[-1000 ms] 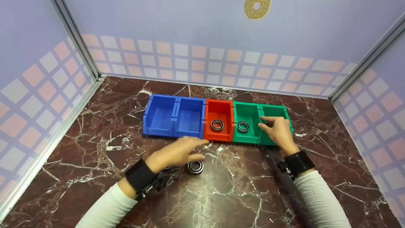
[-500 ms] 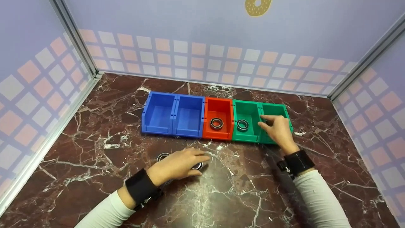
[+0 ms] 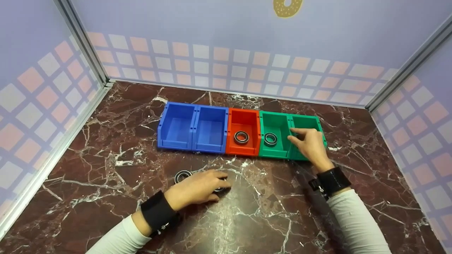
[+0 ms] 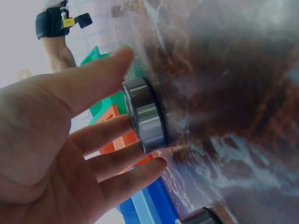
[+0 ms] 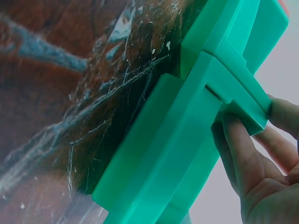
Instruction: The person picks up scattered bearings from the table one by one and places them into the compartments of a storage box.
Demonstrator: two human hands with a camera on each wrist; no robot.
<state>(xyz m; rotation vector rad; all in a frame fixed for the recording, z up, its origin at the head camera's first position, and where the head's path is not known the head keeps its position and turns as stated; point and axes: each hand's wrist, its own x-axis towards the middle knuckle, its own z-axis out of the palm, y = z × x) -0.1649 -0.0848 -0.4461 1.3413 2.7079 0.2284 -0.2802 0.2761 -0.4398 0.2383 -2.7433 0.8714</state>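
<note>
My left hand [image 3: 197, 187] is low over the table, fingers spread around a metal ball bearing [image 3: 219, 189], which they partly cover. In the left wrist view the thumb lies at the upper edge of that bearing [image 4: 145, 115], the other fingers behind it. A second bearing [image 3: 182, 176] lies just beyond the left hand. Over the rightmost green bin [image 3: 306, 121], my right hand [image 3: 310, 144] pinches the bin's side wall; the right wrist view shows its fingertips [image 5: 229, 123] against the green plastic.
Bins stand in a row: two blue bins [image 3: 211, 128], a red bin [image 3: 243, 120] and two green ones. One bearing [image 3: 241, 137] lies in the red bin, another bearing [image 3: 270, 139] in the left green bin. Panel walls [image 3: 226, 31] enclose the marble-patterned table [image 3: 268, 211].
My left hand has come down and toward me onto the bearing, uncovering the second one beside it. My right hand has stayed at the green bin.
</note>
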